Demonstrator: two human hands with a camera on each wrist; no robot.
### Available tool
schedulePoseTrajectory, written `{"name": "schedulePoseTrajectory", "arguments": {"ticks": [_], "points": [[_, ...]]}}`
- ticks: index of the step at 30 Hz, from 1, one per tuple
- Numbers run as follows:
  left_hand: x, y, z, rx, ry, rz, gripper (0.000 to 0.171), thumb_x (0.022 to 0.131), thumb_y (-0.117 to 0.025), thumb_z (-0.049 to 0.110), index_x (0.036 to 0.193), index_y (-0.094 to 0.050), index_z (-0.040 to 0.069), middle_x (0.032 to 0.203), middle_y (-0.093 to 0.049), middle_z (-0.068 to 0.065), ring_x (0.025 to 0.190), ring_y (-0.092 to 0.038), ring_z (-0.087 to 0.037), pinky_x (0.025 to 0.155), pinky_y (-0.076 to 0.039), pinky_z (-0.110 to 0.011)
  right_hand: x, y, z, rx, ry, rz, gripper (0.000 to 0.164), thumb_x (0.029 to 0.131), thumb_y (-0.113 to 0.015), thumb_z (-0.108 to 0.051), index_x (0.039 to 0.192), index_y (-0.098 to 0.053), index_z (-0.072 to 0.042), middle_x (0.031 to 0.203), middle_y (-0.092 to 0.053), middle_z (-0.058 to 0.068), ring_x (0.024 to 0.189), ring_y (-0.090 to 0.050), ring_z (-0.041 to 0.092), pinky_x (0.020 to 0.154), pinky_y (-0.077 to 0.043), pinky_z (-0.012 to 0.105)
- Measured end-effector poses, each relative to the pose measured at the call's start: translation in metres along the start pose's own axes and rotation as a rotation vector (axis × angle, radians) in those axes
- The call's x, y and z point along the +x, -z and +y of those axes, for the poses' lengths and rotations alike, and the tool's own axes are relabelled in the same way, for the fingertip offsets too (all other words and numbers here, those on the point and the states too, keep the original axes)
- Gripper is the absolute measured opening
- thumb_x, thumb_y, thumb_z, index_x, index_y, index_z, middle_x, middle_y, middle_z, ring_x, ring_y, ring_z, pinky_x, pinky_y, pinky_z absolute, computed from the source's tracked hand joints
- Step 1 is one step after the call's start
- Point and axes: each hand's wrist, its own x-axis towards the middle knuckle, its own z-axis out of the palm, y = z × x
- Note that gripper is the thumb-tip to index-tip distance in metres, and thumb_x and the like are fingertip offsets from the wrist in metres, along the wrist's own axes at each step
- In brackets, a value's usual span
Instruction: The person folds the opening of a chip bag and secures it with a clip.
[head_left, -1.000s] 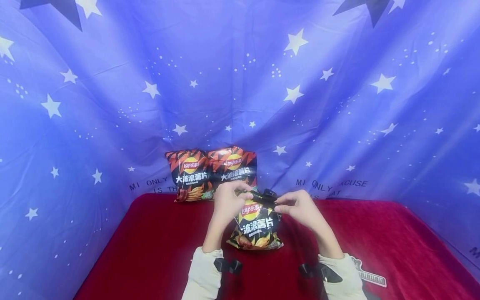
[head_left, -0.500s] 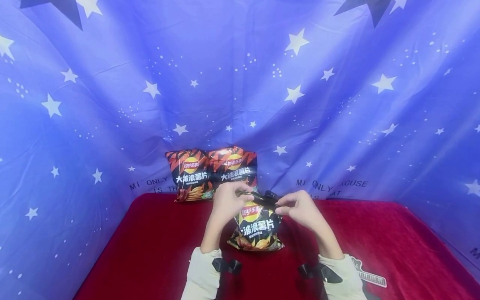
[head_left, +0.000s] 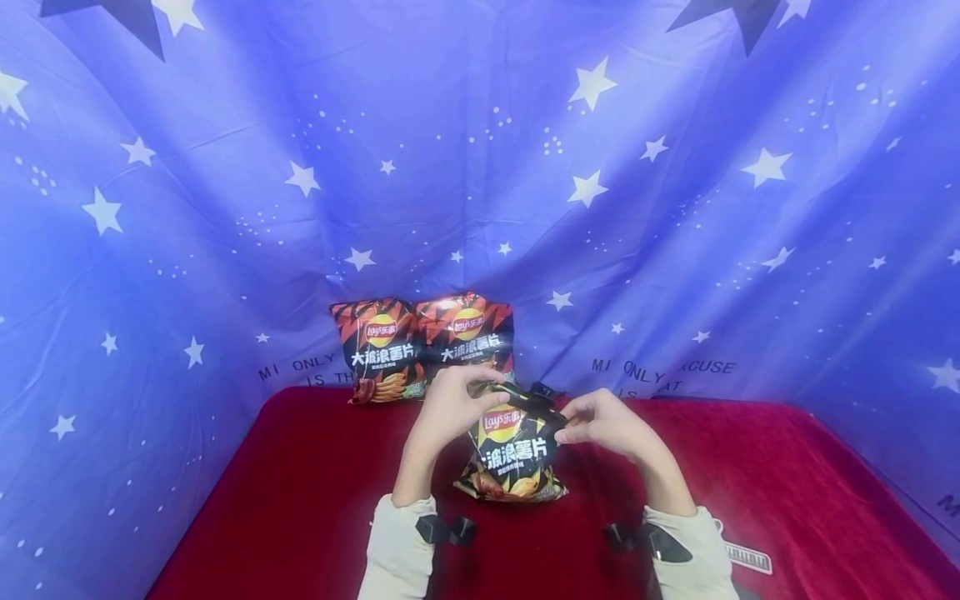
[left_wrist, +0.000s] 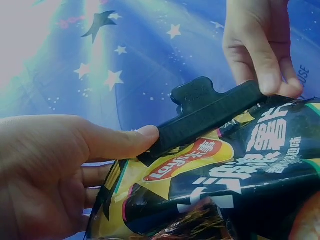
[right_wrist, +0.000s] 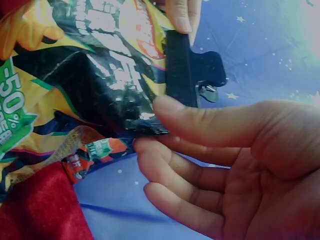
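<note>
We read "Lay's" on the black-and-yellow chip bag (head_left: 517, 458) in the middle of the red cloth (head_left: 315, 500), and "-50%" on its green patch in the right wrist view. Across its top lies a black clip (left_wrist: 205, 117), where the left hand (head_left: 453, 406) and right hand (head_left: 606, 423) each pinch a corner, thumbs and fingers clamped on the bag. Behind, we see two upright red-and-black bags, left (head_left: 382, 354) and right (head_left: 467, 323), also marked "Lay's", before a blue starry curtain (head_left: 450, 125) lettered "MI ONLY".
</note>
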Motion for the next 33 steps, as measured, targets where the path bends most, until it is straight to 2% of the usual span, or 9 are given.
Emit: {"name": "schedulePoseTrajectory", "arguments": {"ticks": [5, 9, 12, 17, 21, 24, 26, 32, 33], "points": [[-0.002, 0.009, -0.007, -0.032, 0.033, 0.048, 0.034, 0.084, -0.085, 0.025, 0.115, -0.077, 0.014, 0.118, -0.076, -0.003, 0.11, -0.07, -0.025, 0.098, -0.055, -0.048, 0.002, -0.002, 0.002, 0.022, 0.006, 0.005, 0.015, 0.083, -0.078, -0.004, 0.091, -0.074, 0.007, 0.071, -0.065, 0.004, 0.065, -0.055, 0.011, 0.056, -0.047, 0.026], [-0.009, 0.029, -0.014, -0.07, 0.154, 0.074, 0.056, 0.081, -0.086, 0.032, 0.129, -0.069, 0.009, 0.128, -0.071, -0.01, 0.119, -0.066, -0.031, 0.102, -0.053, -0.051, 0.002, -0.002, 0.001, 0.034, -0.004, 0.013, 0.015, 0.083, -0.077, -0.004, 0.093, -0.074, 0.008, 0.071, -0.066, 0.005, 0.067, -0.057, 0.014, 0.056, -0.047, 0.025], [-0.015, 0.042, -0.021, -0.115, 0.258, 0.007, 0.066, 0.082, -0.086, 0.031, 0.136, -0.061, 0.002, 0.13, -0.068, -0.018, 0.114, -0.067, -0.032, 0.099, -0.056, -0.047, 0.003, -0.002, 0.002, 0.037, -0.011, 0.017, 0.015, 0.083, -0.077, -0.003, 0.093, -0.074, 0.008, 0.071, -0.067, 0.006, 0.067, -0.058, 0.016, 0.056, -0.047, 0.024], [-0.02, 0.053, -0.033, -0.183, 0.35, -0.179, 0.071, 0.085, -0.083, 0.024, 0.14, -0.054, -0.008, 0.104, -0.075, -0.018, 0.092, -0.073, -0.029, 0.088, -0.06, -0.044, 0.003, -0.002, 0.003, 0.045, -0.023, 0.026, 0.016, 0.083, -0.077, -0.003, 0.094, -0.074, 0.009, 0.072, -0.067, 0.005, 0.069, -0.06, 0.018, 0.057, -0.048, 0.024], [-0.02, 0.054, -0.036, -0.298, 0.343, -0.257, 0.056, 0.088, -0.08, 0.015, 0.131, -0.057, -0.012, 0.084, -0.076, -0.015, 0.085, -0.077, -0.029, 0.086, -0.062, -0.045, 0.002, -0.001, 0.002, 0.047, -0.027, 0.027, 0.017, 0.083, -0.077, -0.003, 0.095, -0.074, 0.009, 0.073, -0.068, 0.006, 0.069, -0.06, 0.016, 0.057, -0.048, 0.025], [-0.019, 0.054, -0.034, -0.34, 0.325, -0.257, 0.027, 0.087, -0.079, 0.011, 0.101, -0.062, -0.005, 0.069, -0.07, -0.006, 0.081, -0.077, -0.024, 0.083, -0.063, -0.041, 0.001, 0.0, 0.002, 0.048, -0.028, 0.021, 0.016, 0.083, -0.077, -0.002, 0.095, -0.074, 0.009, 0.074, -0.07, 0.007, 0.069, -0.061, 0.016, 0.058, -0.051, 0.026], [-0.019, 0.054, -0.031, -0.36, 0.327, -0.249, 0.024, 0.087, -0.079, 0.01, 0.087, -0.057, 0.001, 0.06, -0.061, 0.0, 0.079, -0.077, -0.022, 0.082, -0.063, -0.039, 0.0, 0.0, 0.002, 0.044, -0.028, 0.016, 0.016, 0.083, -0.077, -0.002, 0.094, -0.074, 0.009, 0.075, -0.071, 0.008, 0.07, -0.062, 0.017, 0.06, -0.052, 0.028], [-0.02, 0.052, -0.02, -0.404, 0.361, -0.193, 0.032, 0.088, -0.078, 0.01, 0.111, -0.066, -0.008, 0.072, -0.074, -0.009, 0.085, -0.078, -0.026, 0.086, -0.062, -0.045, -0.005, 0.008, 0.0, -0.009, -0.004, 0.007, 0.012, 0.082, -0.077, -0.003, 0.091, -0.075, 0.005, 0.074, -0.071, 0.009, 0.068, -0.062, 0.017, 0.058, -0.051, 0.028], [-0.02, 0.051, -0.017, -0.41, 0.366, -0.176, 0.03, 0.088, -0.078, 0.011, 0.106, -0.065, -0.008, 0.075, -0.075, -0.012, 0.086, -0.078, -0.026, 0.086, -0.062, -0.045, -0.007, 0.01, -0.001, -0.013, -0.001, 0.011, 0.012, 0.082, -0.077, -0.003, 0.092, -0.075, 0.005, 0.075, -0.072, 0.01, 0.069, -0.063, 0.018, 0.059, -0.051, 0.028]]}}
